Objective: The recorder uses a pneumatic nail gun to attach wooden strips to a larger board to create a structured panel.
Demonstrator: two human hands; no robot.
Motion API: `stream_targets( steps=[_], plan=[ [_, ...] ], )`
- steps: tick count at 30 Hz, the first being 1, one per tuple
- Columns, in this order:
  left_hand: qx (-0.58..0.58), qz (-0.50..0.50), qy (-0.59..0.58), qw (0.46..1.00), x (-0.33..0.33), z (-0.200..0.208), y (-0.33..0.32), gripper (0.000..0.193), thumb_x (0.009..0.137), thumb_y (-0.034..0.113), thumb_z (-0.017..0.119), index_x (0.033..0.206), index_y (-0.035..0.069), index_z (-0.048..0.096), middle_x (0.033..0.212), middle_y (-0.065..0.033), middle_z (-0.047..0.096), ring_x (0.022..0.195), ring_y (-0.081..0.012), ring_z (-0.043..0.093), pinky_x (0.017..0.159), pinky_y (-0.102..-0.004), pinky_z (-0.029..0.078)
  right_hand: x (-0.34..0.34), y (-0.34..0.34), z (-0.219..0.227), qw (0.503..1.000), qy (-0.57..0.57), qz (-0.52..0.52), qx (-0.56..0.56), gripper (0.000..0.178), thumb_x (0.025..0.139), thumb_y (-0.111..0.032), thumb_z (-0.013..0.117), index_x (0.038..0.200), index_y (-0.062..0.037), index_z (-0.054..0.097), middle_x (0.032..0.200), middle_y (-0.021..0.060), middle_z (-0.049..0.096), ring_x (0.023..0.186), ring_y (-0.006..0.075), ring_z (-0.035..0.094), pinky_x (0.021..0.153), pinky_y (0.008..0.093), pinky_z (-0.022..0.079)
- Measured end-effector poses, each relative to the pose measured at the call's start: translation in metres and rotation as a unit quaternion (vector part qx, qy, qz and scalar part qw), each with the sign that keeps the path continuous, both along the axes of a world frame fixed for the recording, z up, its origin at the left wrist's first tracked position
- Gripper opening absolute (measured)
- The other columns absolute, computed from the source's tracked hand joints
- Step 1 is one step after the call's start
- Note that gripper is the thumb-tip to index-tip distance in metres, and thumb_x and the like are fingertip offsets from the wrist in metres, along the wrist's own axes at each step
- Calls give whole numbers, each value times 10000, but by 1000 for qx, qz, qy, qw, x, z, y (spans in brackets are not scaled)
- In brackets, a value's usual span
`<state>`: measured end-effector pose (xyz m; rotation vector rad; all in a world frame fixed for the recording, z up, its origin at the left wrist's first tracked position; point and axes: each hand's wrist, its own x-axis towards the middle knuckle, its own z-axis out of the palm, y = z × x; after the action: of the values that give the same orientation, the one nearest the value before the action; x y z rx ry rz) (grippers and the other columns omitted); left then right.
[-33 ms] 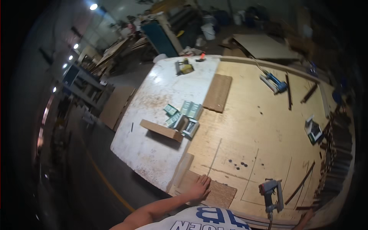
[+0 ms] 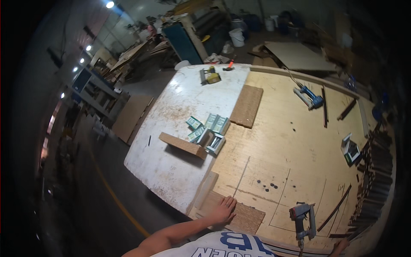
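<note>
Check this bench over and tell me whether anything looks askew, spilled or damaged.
The small green-and-white cardboard boxes lie jumbled at odd angles rather than neatly stacked. Brown specks soil the flat white panel, and black blotches mark the pale wooden tabletop; spills or old stains, I cannot tell.

The right one of the hands [image 2: 341, 246], its forearm [image 2: 333, 254] cut off below, shows too small to tell its grip.

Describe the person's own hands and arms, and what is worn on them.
The left hand is ungloved, its forearm bare of any sleeve. The right hand, small near the lower edge, looks ungloved too. The shirt is white with blue print.
</note>
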<state>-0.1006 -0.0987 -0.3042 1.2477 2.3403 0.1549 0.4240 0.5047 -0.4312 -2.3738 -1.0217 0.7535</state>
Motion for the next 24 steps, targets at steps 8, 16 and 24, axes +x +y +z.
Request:
stream_targets(
  steps=[8,16,24],
  plan=[
    [50,19,37,998,11,-6,-17,712,999,392,534,1478,-96,334,1487,-294,407,1437,-443,334,1199,-555,237,-46,-13,30,983,48,142,109,264,1037,-155,554,1153,78,596,912,185,614,788,223,588,680,287,511],
    [105,34,64,992,22,-39,-19,698,936,339,607,1429,-108,398,1423,-274,458,1385,-445,373,1178,-549,254,-129,-172,48,826,98,469,297,143,937,-2,625,1057,70,654,1105,162,693,1029,245,650,949,333,526],
    [184,48,37,981,-7,-24,-20,599,933,274,645,1382,-78,465,1367,-273,499,1315,-432,453,1127,-556,325,-335,-439,185,799,547,232,-86,140,1001,-120,584,1039,13,603,975,112,703,853,235,687,811,383,556]
  ],
)
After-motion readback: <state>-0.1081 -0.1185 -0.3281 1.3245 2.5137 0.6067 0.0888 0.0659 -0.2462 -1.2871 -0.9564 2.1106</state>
